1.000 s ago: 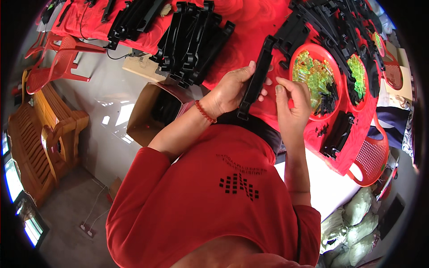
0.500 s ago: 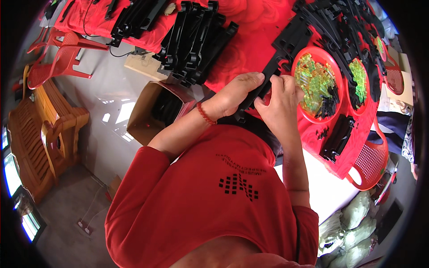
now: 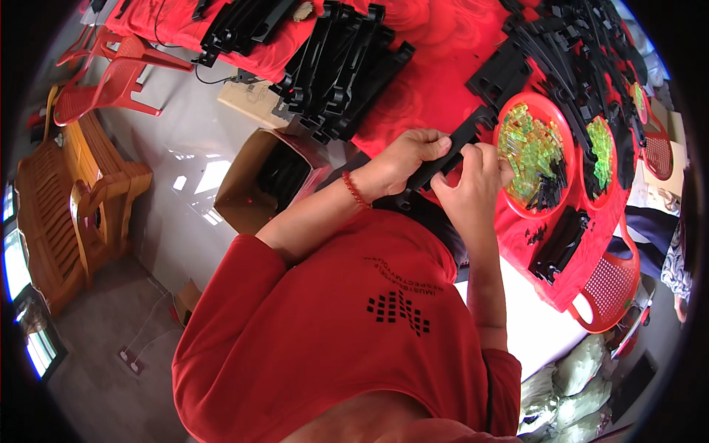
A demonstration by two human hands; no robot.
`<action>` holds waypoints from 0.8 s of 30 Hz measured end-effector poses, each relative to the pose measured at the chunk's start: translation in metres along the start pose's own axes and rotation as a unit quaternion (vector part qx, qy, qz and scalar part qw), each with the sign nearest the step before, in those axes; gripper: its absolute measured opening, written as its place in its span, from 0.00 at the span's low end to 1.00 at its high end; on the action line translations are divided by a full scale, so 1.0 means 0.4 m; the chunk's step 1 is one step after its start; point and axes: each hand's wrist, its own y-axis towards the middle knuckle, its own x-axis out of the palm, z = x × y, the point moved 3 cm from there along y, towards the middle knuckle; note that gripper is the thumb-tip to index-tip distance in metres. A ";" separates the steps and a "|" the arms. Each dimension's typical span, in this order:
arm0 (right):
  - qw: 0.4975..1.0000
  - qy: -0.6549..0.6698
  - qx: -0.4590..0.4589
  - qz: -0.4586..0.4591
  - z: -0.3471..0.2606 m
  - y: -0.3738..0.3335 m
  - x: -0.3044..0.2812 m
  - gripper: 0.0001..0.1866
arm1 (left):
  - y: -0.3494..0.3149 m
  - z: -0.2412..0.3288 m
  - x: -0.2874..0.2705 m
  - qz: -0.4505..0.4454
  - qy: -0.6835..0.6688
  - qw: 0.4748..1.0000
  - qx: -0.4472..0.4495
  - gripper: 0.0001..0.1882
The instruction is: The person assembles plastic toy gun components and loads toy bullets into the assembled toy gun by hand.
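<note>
Black strip (image 3: 443, 164) runs diagonally between hands; left hand (image 3: 405, 156) grips lower end, right hand (image 3: 473, 193) pinches upper, near red tray (image 3: 563, 133).

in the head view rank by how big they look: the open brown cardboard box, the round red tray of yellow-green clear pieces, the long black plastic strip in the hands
1. Open brown cardboard box, though it sits lower, so unsure.
2. Round red tray.
3. Long black plastic strip, held by left hand and right hand.

Both hands hide the black strip's (image 3: 443, 164) middle (perhaps slotted).
</note>
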 end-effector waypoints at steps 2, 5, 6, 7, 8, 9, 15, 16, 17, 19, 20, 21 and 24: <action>1.000 0.000 0.001 0.002 0.003 -0.007 0.004 0.24 | 0.001 -0.002 0.000 -0.006 -0.015 1.000 -0.008 0.16; 1.000 -0.001 -0.002 0.004 0.002 -0.009 0.011 0.24 | 0.000 -0.003 -0.006 0.018 0.007 1.000 0.004 0.17; 1.000 -0.005 -0.002 0.005 0.003 -0.010 0.012 0.24 | 0.004 -0.008 -0.009 0.020 0.006 1.000 0.007 0.17; 1.000 -0.003 -0.005 0.005 0.003 -0.012 0.014 0.24 | 0.008 -0.014 -0.012 0.013 0.005 1.000 0.012 0.17; 1.000 0.001 -0.005 0.006 0.003 -0.013 0.016 0.24 | 0.010 -0.017 -0.014 0.007 0.004 1.000 0.018 0.17; 1.000 0.004 -0.005 0.007 0.003 -0.014 0.018 0.25 | 0.009 -0.015 -0.014 0.008 0.004 1.000 0.019 0.17; 1.000 0.003 -0.003 0.006 -0.001 -0.018 0.020 0.26 | 0.000 -0.010 -0.014 0.001 0.004 1.000 0.013 0.17; 1.000 0.003 -0.003 0.005 -0.001 -0.018 0.020 0.26 | -0.003 -0.008 -0.014 -0.004 0.004 1.000 0.007 0.17; 1.000 0.002 -0.004 0.005 -0.003 -0.019 0.021 0.26 | -0.004 -0.008 -0.015 -0.009 0.004 1.000 0.002 0.17; 1.000 0.001 -0.007 0.004 -0.005 -0.019 0.020 0.26 | -0.003 -0.012 -0.017 -0.007 0.001 1.000 0.002 0.17; 1.000 -0.002 -0.009 0.006 -0.007 -0.020 0.019 0.26 | -0.003 -0.015 -0.018 -0.006 -0.001 1.000 0.002 0.17; 1.000 -0.007 -0.009 0.007 -0.007 -0.021 0.018 0.26 | 0.002 -0.019 -0.020 -0.007 -0.002 1.000 0.000 0.17; 1.000 0.002 0.005 0.002 -0.004 -0.026 0.021 0.25 | 0.011 -0.034 -0.030 -0.006 -0.010 1.000 -0.001 0.16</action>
